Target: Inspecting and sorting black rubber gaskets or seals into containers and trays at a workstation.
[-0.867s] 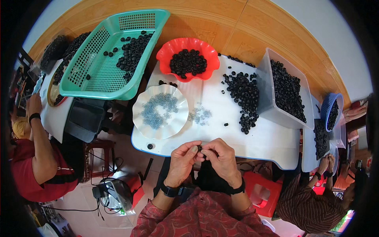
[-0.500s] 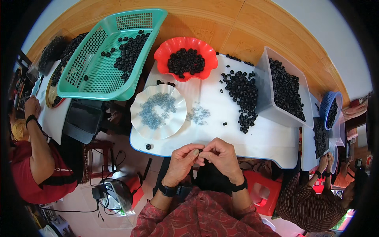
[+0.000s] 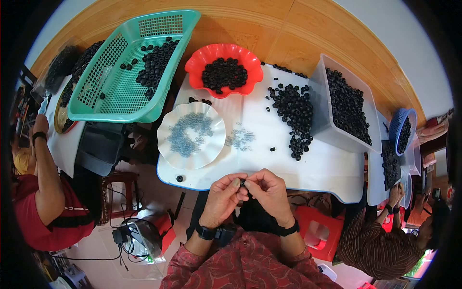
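White table slightly leftward in view, hands near edge, floor perhaps tile

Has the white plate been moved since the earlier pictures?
No; the plate keeps its place against the left corner of the table; both merely appear slightly further left.

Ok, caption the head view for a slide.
Left hand and right hand pinch a small black part at a white table.
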The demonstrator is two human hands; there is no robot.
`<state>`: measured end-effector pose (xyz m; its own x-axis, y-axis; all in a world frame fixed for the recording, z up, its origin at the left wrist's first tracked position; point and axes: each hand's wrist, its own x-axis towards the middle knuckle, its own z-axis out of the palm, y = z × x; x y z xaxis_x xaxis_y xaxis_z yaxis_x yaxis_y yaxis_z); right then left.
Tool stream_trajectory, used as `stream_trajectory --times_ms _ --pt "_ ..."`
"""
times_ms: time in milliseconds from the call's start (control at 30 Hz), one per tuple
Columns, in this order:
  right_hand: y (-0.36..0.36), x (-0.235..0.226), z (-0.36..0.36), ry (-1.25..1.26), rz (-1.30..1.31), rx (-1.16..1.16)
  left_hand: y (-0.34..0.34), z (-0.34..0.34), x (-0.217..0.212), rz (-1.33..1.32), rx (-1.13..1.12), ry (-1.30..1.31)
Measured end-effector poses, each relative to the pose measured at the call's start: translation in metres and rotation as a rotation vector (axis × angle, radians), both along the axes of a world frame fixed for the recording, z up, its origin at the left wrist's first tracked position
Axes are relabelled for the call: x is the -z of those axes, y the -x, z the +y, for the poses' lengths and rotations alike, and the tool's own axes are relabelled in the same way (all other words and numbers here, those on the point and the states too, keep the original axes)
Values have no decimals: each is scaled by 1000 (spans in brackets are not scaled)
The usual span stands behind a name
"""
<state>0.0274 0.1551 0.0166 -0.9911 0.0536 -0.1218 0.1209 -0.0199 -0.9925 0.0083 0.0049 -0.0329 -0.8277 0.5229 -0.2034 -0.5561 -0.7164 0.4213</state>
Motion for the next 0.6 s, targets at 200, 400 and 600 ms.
stream_trajectory --times_ms 200,400,600 --pt "2 1 -7 -110 79 59 -2 0 3 57 -63 90" --pt "24 21 23 -481 92 318 -1 0 -8 12 -63 102" --pt "45 32 34 -971 240 532 -1 -1 -3 23 -60 67"
